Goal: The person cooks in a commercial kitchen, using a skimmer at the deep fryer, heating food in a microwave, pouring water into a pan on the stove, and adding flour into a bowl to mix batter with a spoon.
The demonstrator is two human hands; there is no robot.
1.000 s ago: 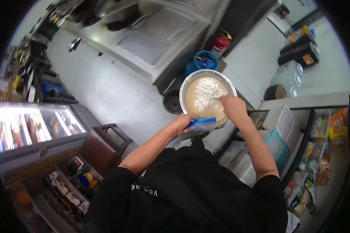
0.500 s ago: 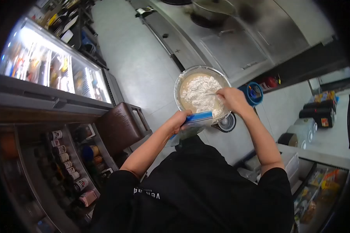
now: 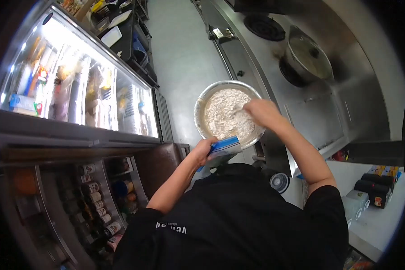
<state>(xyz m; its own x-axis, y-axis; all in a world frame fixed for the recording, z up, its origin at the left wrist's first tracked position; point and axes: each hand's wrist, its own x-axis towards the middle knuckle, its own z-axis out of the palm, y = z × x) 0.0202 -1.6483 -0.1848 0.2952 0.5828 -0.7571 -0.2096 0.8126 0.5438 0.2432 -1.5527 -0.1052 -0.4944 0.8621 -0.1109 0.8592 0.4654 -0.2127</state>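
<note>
A round metal bowl (image 3: 200, 118) holds pale batter with a thick layer of white flour (image 3: 229, 108) on it. My left hand (image 3: 204, 150) is closed on a clear zip bag (image 3: 227, 147) with a blue top strip, at the bowl's near rim. Whether those fingers also grip the rim, I cannot tell. Over the right side of the bowl, my right hand (image 3: 262, 112) is closed round a thin utensil (image 3: 239, 110). Its tip sits in the flour, so its exact kind is hidden, and the hand is slightly blurred.
A lit glass-door fridge (image 3: 83, 85) stands on the left, above shelves of several cans (image 3: 94, 198). Beside them is a brown padded stool (image 3: 159, 157). To the right runs a steel counter (image 3: 317, 110) with a large pot (image 3: 308, 56) and a black burner (image 3: 264, 28).
The view has turned and shifted, bringing the pot and fridge further into sight. My right hand has moved the utensil inward through the flour, which is now more spread out. The left hand keeps the bag.
</note>
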